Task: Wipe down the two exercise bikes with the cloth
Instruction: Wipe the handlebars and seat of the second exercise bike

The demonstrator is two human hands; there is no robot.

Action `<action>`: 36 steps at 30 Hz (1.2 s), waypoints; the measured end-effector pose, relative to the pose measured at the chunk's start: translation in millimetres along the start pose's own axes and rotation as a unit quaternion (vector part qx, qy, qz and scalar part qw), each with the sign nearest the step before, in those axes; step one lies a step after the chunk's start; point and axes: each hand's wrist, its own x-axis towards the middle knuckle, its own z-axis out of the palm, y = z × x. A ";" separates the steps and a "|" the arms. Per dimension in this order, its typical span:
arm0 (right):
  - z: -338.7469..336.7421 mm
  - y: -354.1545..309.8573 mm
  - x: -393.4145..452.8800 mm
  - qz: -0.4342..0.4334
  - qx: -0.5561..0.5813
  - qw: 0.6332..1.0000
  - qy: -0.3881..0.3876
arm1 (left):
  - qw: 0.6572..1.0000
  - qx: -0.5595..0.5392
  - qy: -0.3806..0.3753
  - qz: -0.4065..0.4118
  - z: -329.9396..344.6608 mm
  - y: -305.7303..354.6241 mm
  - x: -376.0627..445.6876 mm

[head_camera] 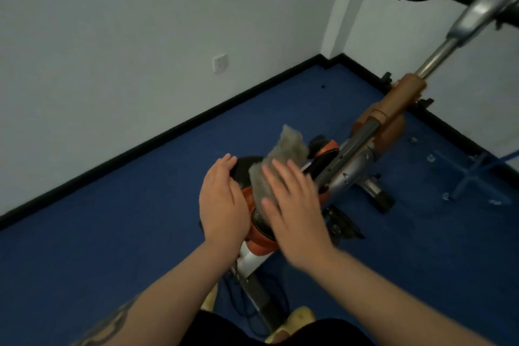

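Right hand (295,205) flat on cloth (276,166), fingers spread, pressing it on seat (259,229). Left hand (223,202) at 9 o'clock side of seat, fingers together.

Two bare forearms with no sleeves, dark tattoo (108,326) of curving bands on the left forearm, black clothing (280,331) at the lower edge, pale yellow slippers (292,320), no rings, left hand (223,205), right hand (295,205)
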 end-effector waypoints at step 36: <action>8.0 -55.8 30.3 0.535 0.199 0.803 0.174 | 0.882 0.158 -0.362 0.256 9.0 17.8 87.7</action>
